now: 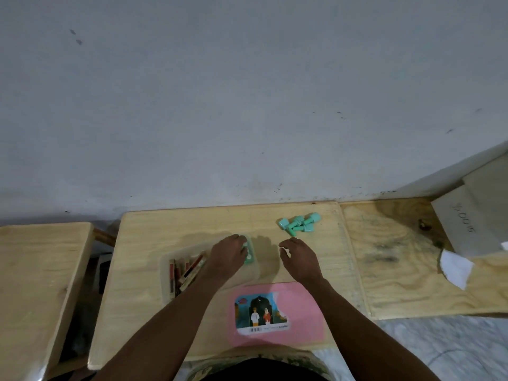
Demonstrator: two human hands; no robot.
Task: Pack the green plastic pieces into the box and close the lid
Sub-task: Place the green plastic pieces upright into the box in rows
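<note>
Your left hand (pixel 229 253) is down over the right end of the clear box (pixel 176 273), fingers curled around green plastic pieces (pixel 249 251) that peek out at its 3 o'clock side; how firmly you grip them cannot be told. The box sits at the middle of the wooden table (pixel 137 243) and holds red and tan sticks (pixel 187 270) toward its 9 o'clock end. Your right hand (pixel 298 259) hovers just beside the box at 3 o'clock, fingers loosely spread and bent, holding nothing. A loose heap of green pieces (pixel 298 224) lies at 12 o'clock from that hand, near the table's far edge. The pink lid (pixel 302 306), with a picture label (pixel 259 313), lies flat at 6 o'clock, close to your body, apart from the box.
</note>
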